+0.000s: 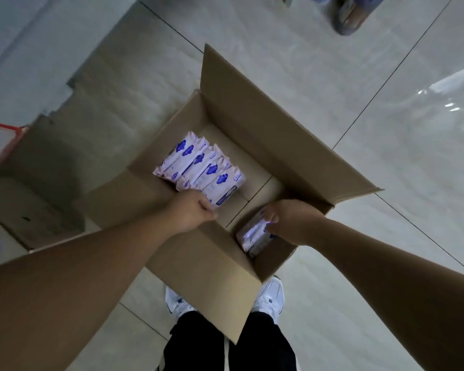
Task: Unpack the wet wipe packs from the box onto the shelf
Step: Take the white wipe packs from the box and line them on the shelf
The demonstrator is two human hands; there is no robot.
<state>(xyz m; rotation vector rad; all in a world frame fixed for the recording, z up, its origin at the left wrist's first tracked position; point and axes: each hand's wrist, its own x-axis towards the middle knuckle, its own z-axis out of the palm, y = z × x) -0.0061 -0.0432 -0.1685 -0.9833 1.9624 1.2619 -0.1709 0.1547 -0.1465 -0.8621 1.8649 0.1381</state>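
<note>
Down at the box's [252, 124] 5 o'clock corner, one pack [252, 238] sits under the right hand [289, 220], whose fingers curl around its top. The row [198, 164] runs from 10 to 4 o'clock. Its near end meets the left hand [193, 210], which is curled, though any grip is hidden.

"Where were your hands?"

"Both down in the box [265, 135] on the floor [402, 199]. My right hand [292, 220] gripped a small stack of packs [252, 236] in the near right corner."

"And the left?"

"My left hand [192, 210] was curled at the near end of the row of packs [201, 167] standing along the left wall. I couldn't tell whether it held one. My white shoes [269, 298] showed below the near flap."
</note>
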